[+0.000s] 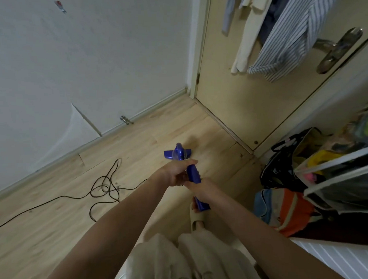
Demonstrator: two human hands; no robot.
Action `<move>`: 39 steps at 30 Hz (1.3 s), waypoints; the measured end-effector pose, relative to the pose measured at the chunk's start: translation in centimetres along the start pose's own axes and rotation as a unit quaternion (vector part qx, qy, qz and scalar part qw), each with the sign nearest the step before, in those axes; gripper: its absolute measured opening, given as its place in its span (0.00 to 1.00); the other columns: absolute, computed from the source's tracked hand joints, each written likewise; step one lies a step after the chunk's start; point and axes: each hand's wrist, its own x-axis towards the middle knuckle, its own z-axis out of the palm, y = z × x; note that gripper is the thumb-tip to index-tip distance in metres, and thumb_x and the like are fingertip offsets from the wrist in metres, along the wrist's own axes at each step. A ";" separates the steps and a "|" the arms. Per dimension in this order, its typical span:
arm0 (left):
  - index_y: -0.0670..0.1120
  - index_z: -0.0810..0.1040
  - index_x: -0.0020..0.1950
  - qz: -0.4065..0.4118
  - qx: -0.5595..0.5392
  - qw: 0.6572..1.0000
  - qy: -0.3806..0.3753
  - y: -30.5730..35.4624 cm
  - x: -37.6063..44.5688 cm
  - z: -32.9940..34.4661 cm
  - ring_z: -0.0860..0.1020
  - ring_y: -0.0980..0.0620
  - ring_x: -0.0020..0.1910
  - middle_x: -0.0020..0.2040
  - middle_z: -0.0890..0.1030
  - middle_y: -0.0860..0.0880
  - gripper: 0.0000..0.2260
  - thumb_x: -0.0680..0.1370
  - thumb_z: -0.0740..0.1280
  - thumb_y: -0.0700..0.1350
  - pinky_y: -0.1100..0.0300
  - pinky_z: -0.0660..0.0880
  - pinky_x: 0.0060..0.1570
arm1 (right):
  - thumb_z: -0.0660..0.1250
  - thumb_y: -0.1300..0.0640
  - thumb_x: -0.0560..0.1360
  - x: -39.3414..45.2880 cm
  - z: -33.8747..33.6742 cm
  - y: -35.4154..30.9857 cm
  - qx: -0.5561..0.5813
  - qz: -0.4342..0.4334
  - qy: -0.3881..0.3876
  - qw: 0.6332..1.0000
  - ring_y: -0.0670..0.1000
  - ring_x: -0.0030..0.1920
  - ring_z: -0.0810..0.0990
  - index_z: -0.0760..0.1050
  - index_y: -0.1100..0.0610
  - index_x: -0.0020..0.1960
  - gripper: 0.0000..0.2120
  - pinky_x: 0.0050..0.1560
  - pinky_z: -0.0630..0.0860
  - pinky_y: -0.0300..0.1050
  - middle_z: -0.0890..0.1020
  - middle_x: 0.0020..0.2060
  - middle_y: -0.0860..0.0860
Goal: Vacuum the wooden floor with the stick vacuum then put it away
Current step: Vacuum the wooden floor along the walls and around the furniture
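I'm gripping the blue stick vacuum (pixel 192 172) with left hand (pixel 176 173) and right hand (pixel 198 190), fingers wrapped round its handle | rigid, looking light | black cord (pixel 105 183) trailing, snag risk

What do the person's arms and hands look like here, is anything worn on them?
Both arms are bare all the way up to the frame's lower edge: no sleeves, gloves or watch show. The left hand and right hand carry no rings or markings that I can make out. Below the arms, light cream trousers and a pale open-toed slipper are visible.
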 end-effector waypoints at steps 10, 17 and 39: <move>0.37 0.65 0.71 0.007 -0.064 0.998 0.017 8.6 5.2 0.9 0.77 0.47 0.43 0.47 0.77 0.40 0.23 0.78 0.67 0.41 0.55 0.76 0.38 | 0.64 0.50 0.79 7.4 -4.2 -5.2 0.004 -0.053 0.029 0.998 0.47 0.28 0.75 0.70 0.57 0.53 0.11 0.27 0.73 0.38 0.76 0.39 0.53; 0.40 0.71 0.54 0.024 -0.112 0.993 0.036 15.4 11.0 2.4 0.77 0.48 0.42 0.44 0.77 0.42 0.09 0.79 0.67 0.43 0.56 0.76 0.41 | 0.67 0.47 0.77 14.9 -10.1 -10.5 -0.079 -0.072 0.015 0.994 0.47 0.27 0.76 0.69 0.58 0.54 0.16 0.25 0.72 0.37 0.76 0.36 0.52; 0.39 0.70 0.58 0.021 -0.225 0.969 0.100 21.2 18.3 2.1 0.76 0.49 0.41 0.43 0.75 0.43 0.10 0.80 0.65 0.40 0.54 0.74 0.51 | 0.66 0.58 0.76 25.3 -15.8 -15.2 -0.231 -0.118 -0.079 0.962 0.50 0.28 0.74 0.69 0.58 0.50 0.07 0.29 0.73 0.41 0.74 0.36 0.53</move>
